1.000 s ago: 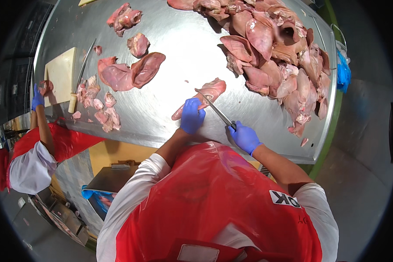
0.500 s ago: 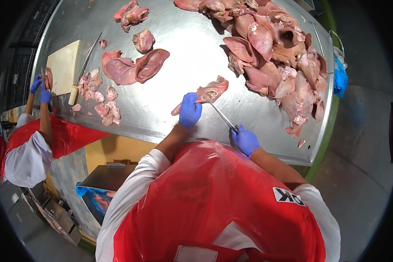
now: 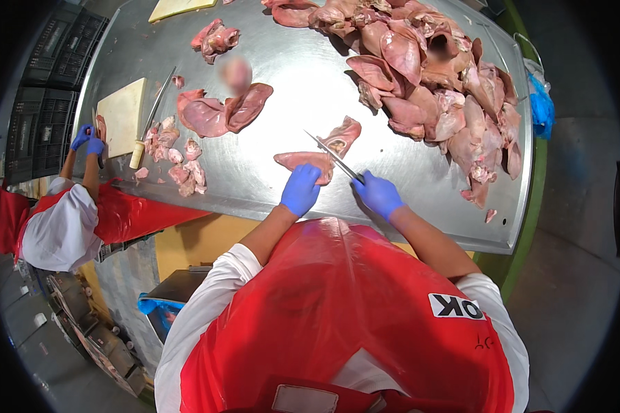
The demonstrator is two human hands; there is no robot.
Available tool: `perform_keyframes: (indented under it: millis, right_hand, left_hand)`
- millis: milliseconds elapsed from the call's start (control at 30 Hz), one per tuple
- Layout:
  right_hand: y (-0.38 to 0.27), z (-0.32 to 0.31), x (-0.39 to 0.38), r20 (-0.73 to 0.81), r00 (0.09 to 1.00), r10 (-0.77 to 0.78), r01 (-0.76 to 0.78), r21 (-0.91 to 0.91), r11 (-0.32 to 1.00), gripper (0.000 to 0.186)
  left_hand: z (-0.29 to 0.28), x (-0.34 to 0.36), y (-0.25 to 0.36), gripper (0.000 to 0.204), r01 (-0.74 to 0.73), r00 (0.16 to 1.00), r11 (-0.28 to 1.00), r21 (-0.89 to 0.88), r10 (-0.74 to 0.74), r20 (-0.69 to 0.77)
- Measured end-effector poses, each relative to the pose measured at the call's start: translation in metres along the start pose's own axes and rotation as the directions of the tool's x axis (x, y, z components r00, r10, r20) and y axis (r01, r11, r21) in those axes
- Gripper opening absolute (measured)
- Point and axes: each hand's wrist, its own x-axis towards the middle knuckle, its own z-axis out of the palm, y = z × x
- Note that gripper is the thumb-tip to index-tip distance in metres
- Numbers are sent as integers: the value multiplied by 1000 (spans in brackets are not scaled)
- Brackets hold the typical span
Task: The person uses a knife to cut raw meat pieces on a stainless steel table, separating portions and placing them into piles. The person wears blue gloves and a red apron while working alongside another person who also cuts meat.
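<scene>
crates (image 3: pixel 40 141): black, at the far left.

co-worker (image 3: pixel 60 230): red headwear, white sleeves, red apron; blue-gloved hands at the table's left edge.

table (image 3: pixel 262 199): bare metal, bearing the following.

board (image 3: pixel 120 122): pale, flat; a long tool (image 3: pixel 137 155) with pale handle lies just right.

scraps (image 3: pixel 183 176): small, pink and whitish, loosely grouped.

double flap (image 3: pixel 203 117): two smooth pink lobes, lying open.

left hand (image 3: pixel 301 191): blue glove; fingers curled close together, gripping the lower edge of the meat piece.

meat piece (image 3: pixel 297 160): one, on the table before the person, near the front edge. left lobe smooth, pink, rounded, tapering leftward; right part raised toward the far side, paler and folded, with a whitish rim around a brownish-yellow hollow. moist sheen.

knife (image 3: pixel 333 157): slim blade, dark handle; lies across the piece near its hollow, tip pointing up and left. depth of contact cannot be told.

right hand (image 3: pixel 380 195): blue glove; fingers closed around the knife handle.

heap (image 3: pixel 420 89): many pink flaps, overlapping, well apart from the piece.

bag (image 3: pixel 541 107): blue, beyond the right edge.
</scene>
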Motion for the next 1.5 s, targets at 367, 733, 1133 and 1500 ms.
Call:
perform_keyframes:
  millis: [367, 733, 1133, 1500]
  right_hand:
    - [71, 21, -93, 18, 986, 163, -161, -88, 983, 40]
    - [102, 38, -92, -81, 984, 159, -147, 137, 980, 41]
    - [124, 65, -77, -299, 832, 466, -226, 584, 779, 41]
    - [109, 70, -101, -310, 719, 622, -302, 667, 681, 40]
  left_hand:
    - [-32, 17, 6, 10, 305, 703, 611, -730, -662, -260]
    - [-237, 49, -137, 25, 314, 547, 527, -790, -780, -304]
    - [20, 97, 49, 66, 6, 955, 922, 388, -120, 271]
    - [-92, 267, -109, 48, 523, 849, 750, 406, -500, -170]
